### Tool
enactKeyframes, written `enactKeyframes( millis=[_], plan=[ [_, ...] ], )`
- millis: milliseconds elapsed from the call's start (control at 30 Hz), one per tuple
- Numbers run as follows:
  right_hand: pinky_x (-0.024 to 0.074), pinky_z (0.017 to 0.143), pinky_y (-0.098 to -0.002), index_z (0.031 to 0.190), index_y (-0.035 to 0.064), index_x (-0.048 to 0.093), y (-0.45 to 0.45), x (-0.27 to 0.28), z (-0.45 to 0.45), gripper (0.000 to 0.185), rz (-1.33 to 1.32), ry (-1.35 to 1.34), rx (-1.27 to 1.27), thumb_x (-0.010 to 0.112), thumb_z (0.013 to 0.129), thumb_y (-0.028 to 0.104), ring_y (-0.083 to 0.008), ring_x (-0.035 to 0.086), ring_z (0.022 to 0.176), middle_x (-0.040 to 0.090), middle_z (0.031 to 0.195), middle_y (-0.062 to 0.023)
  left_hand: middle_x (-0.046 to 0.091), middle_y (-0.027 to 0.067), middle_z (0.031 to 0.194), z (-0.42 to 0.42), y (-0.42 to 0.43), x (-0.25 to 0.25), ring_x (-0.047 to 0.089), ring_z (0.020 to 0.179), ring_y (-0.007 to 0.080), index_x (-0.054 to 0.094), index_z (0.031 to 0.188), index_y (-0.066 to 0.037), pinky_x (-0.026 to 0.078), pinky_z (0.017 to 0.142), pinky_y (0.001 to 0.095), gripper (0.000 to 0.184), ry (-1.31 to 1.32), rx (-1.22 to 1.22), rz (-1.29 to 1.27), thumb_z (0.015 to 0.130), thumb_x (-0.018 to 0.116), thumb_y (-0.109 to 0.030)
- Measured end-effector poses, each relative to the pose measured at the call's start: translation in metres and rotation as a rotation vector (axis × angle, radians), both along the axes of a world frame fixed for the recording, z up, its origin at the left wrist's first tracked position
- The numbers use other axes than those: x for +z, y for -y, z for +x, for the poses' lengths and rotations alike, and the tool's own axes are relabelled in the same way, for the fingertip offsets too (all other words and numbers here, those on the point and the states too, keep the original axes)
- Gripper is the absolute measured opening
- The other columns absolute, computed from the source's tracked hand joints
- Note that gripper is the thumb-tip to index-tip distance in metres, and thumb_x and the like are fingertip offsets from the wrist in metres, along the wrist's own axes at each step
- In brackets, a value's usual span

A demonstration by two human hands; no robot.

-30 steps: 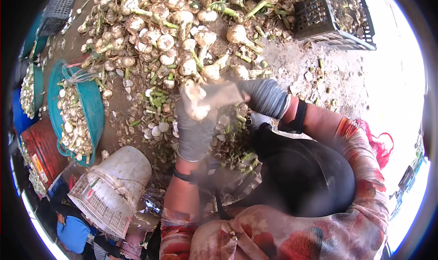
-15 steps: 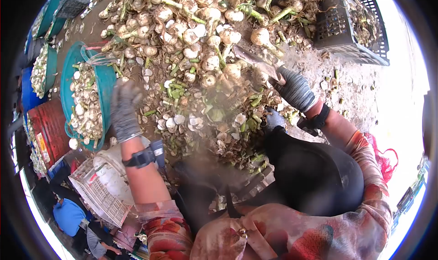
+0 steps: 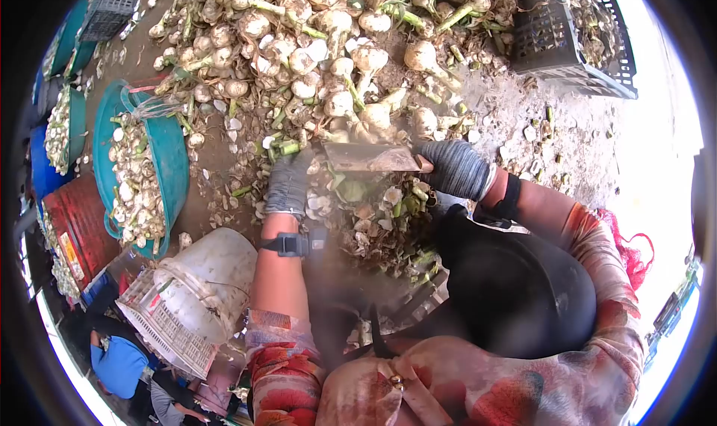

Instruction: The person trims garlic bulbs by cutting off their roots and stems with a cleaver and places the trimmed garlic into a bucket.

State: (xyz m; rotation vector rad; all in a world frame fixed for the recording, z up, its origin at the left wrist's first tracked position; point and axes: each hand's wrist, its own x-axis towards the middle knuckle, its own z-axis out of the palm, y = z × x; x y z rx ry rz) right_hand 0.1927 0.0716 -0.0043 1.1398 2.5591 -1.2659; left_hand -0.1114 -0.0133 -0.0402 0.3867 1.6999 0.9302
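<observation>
The right hand (image 3: 457, 170), gloved in grey, is at the centre of the frame with its fingers closed round the handle of the knife (image 3: 371, 158). The blade points left, its tip near the left hand (image 3: 288, 183). That hand is gloved too; its fingers are blurred, so whether they are spread or pinching anything I cannot tell. It is just beside some cut green stems (image 3: 284, 148).

The garlic (image 3: 299, 7) lies heaped across the top of the frame, bulbs and stalks mixed, with trimmings (image 3: 373, 228) below the knife. The black crate (image 3: 549, 45) is at upper right. At left, the teal basin (image 3: 173, 168) holds more bulbs; below it are the white bucket (image 3: 228, 261) and a person in blue (image 3: 119, 366).
</observation>
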Motion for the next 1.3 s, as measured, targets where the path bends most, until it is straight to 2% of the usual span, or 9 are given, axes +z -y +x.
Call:
enactKeyframes(
  millis=[167,300,633,767,833,1000,1100,1233,1300],
  plan=[
    [0.0503,0.067,-0.0459,0.092,0.0112,0.058,-0.004,0.031,-0.029,0.02,0.027,-0.187,0.121,0.064,0.08,0.026,-0.038,0.063,0.076,0.064,0.079,-0.0147,0.067,0.0087,0.098,0.002,0.038,-0.038,0.065,0.087,0.0206,0.063,0.11,-0.002,0.055,0.079,0.0312,0.025,0.371,0.162,0.188,0.091,0.061,-0.018],
    [0.0522,0.069,-0.0425,0.102,0.0118,0.062,-0.02,-0.006,-0.008,0.028,-0.09,0.185,0.11,0.061,0.085,0.035,-0.0345,0.066,0.075,0.066,0.077,-0.0143,0.063,0.0048,0.105,0.05,0.028,0.058,0.06,0.095,0.0147,0.061,0.111,-0.004,0.05,0.083,0.0278,0.024,0.094,0.084,0.283,0.09,0.065,-0.012],
    [0.0481,0.061,-0.0331,0.095,0.0062,0.062,-0.025,0.033,-0.043,0.034,-0.232,-0.614,-0.147,0.066,0.088,0.04,-0.019,0.061,0.068,0.063,0.076,-0.0076,0.055,0.0082,0.121,0.103,-0.003,0.092,0.051,0.11,0.0161,0.05,0.127,-0.002,0.042,0.096,0.0312,0.047,-0.055,-0.126,0.497,0.088,0.068,-0.021],
    [0.0409,0.043,-0.027,0.091,0.0076,0.062,-0.027,0.024,-0.039,0.035,-0.817,-0.368,-0.522,0.064,0.089,0.042,-0.01,0.052,0.047,0.059,0.065,-0.0026,0.05,0.013,0.131,0.1,0.003,0.061,0.049,0.116,0.0203,0.039,0.137,0.002,0.038,0.103,0.0339,0.073,0.211,-0.125,0.328,0.085,0.069,-0.04],
    [0.0462,0.061,-0.0261,0.096,0.0068,0.066,-0.023,0.025,-0.035,0.042,-0.927,-0.298,-0.501,0.063,0.088,0.048,-0.0079,0.056,0.068,0.062,0.075,-0.0004,0.05,0.0117,0.132,0.115,-0.006,0.074,0.05,0.114,0.0204,0.04,0.136,0.004,0.039,0.103,0.0347,0.071,0.246,-0.093,0.444,0.088,0.065,-0.042],
    [0.0502,0.067,-0.0403,0.099,0.0091,0.063,-0.021,0.019,-0.019,0.027,-0.244,-0.393,-0.297,0.063,0.087,0.033,-0.0275,0.063,0.069,0.064,0.076,-0.0101,0.054,0.0103,0.125,0.111,-0.02,0.082,0.054,0.107,0.0189,0.042,0.133,0.001,0.041,0.101,0.0319,0.051,0.427,-0.048,0.402,0.094,0.058,-0.028],
    [0.0507,0.067,-0.0419,0.097,0.0108,0.061,-0.021,0.049,-0.001,0.019,0.123,-0.207,-0.032,0.064,0.082,0.023,-0.0335,0.064,0.077,0.064,0.08,-0.0132,0.044,0.0103,0.135,0.102,-0.009,0.076,0.046,0.119,0.0175,0.037,0.138,-0.004,0.038,0.104,0.0308,0.042,0.313,-0.157,0.322,0.1,0.046,-0.021],
    [0.0517,0.075,-0.0402,0.107,0.0128,0.064,-0.021,0.074,-0.001,0.032,0.061,-0.093,0.12,0.066,0.076,0.018,-0.0351,0.063,0.088,0.066,0.096,-0.0122,0.059,0.0035,0.12,0.08,0.02,0.022,0.059,0.104,0.0159,0.045,0.133,-0.007,0.048,0.093,0.0343,0.042,-1.05,-0.905,0.565,0.096,0.056,-0.023],
    [0.0523,0.074,-0.0404,0.106,0.0129,0.064,-0.02,0.07,0.002,0.033,0.092,-0.116,0.116,0.066,0.074,0.017,-0.0355,0.064,0.086,0.067,0.096,-0.0124,0.06,0.0042,0.122,0.082,0.022,0.03,0.059,0.105,0.0145,0.046,0.133,-0.007,0.048,0.093,0.0336,0.044,-0.902,-0.77,0.612,0.094,0.058,-0.023]
  ],
)
